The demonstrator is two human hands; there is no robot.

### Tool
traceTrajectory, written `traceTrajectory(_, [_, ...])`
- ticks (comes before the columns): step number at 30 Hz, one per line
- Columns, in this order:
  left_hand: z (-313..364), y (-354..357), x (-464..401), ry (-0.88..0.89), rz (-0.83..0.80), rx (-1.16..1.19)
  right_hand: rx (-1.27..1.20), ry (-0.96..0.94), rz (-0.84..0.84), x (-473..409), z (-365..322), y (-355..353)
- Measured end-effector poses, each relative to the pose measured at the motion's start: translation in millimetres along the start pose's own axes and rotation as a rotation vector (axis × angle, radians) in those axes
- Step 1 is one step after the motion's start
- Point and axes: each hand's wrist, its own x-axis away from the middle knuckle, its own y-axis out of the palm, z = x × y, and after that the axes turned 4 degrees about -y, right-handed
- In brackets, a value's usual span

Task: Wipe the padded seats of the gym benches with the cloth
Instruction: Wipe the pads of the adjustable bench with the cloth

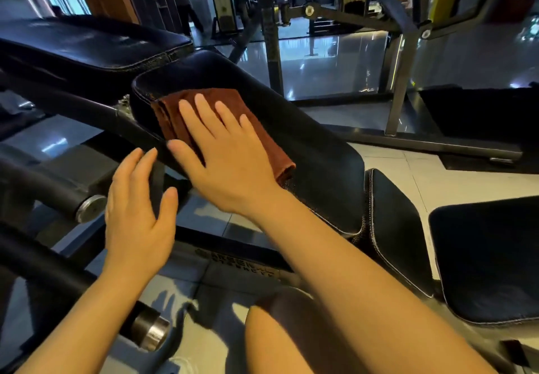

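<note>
Right hand [227, 157] flat on cloth [175, 111], fingers straight and spread, palm down; spread presumably to load a wide patch and keep the folded layers from bunching; no pinch, no curl round the fabric. Cloth rust-brown, folded several times, lying on upper half of seat [306, 152], one edge poking out past the wrist side; folded likely to give a thick pad under the palm. Seat black, padded, tilted, stitched round the rim; cloth sits toward its left edge, bare padding to the right and below looks not yet covered, so judged mid-wipe, not near done. Left hand [137, 213] held off to the left over frame bar [96, 111], fingers straight and loosely apart, holding nothing; contact with bar cannot be told, probably hovering for balance. Backrest [87, 44] above-left, second pad [399, 227] just beside seat's lower end, third pad [490, 262] further right; all black. Barbell sleeve [90, 207] left of left hand. Person [183, 3] far back, apart from all this.
</note>
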Motion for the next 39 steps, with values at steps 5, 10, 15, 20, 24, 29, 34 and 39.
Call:
traceTrajectory(5, [10.5, 8.8, -3.4, 0.035, -0.034, -0.115, 0.200, -0.060, -0.019, 83.6, 61.1, -9.7])
traceTrajectory(10, [5.6, -3.9, 1.4, 0.197, -0.014, -0.302, 0.354, -0.033, -0.063, 147.5, 101.6, -26.1])
traceTrajectory(15, [-13.7, -46.8, 10.9, 0.162, 0.078, -0.431, 0.330, -0.103, -0.042, 105.1, 84.4, -18.8])
traceTrajectory(20, [-44.8, -65.2, 13.5, 0.041, 0.061, -0.509, 0.104, -0.144, -0.114, -10.5, 23.0, -12.8])
traceTrajectory(24, [-49.8, -63.2, 11.0, 0.014, 0.114, -0.450, 0.038, -0.203, -0.177, -106.1, -10.4, -8.5])
traceTrajectory(29, [-53.2, -64.9, 12.1, 0.034, 0.141, -0.405, -0.040, -0.050, -0.201, -109.2, 3.1, -10.0])
traceTrajectory(34, [-53.0, -64.6, 12.4, 0.044, 0.151, -0.391, -0.051, 0.245, -0.200, -43.1, 61.2, -26.5])
traceTrajectory(39, [-49.7, -64.0, 12.4, 0.054, 0.161, -0.382, -0.073, 0.504, -0.164, 56.8, 97.6, -40.0])
